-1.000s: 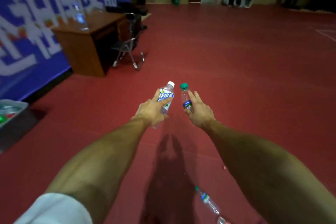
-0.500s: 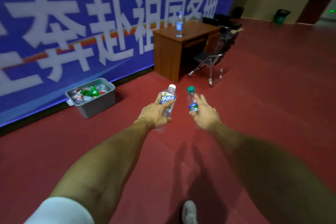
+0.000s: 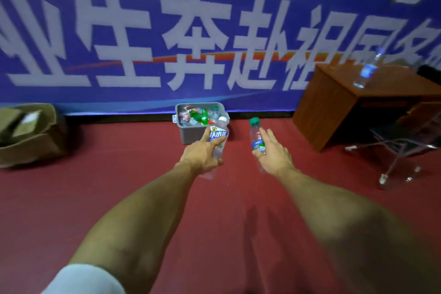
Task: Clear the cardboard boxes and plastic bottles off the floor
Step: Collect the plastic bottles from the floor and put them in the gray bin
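Note:
My left hand (image 3: 201,154) grips a clear plastic bottle with a white cap and blue label (image 3: 218,135). My right hand (image 3: 274,153) holds a smaller clear bottle with a green cap (image 3: 256,137), thumb under it and fingers stretched along its side. Both bottles are held upright in front of me over the red floor. Straight ahead against the wall stands a grey plastic bin (image 3: 188,135) with several bottles inside; the white-capped bottle overlaps its front right corner in view. A large brown cardboard box (image 3: 40,141) with flattened cardboard in it sits at the far left.
A blue banner with white characters (image 3: 191,31) covers the wall. A wooden desk (image 3: 334,107) stands at the right with a clear bottle (image 3: 367,71) on top. A metal-framed chair (image 3: 405,143) sits beside the desk. Red floor (image 3: 119,186) stretches between me and the bin.
The view has swung left and moved nearer the wall. The grey bin now lies straight ahead and closer, and the cardboard box has come into sight. Both hands still hold their bottles.

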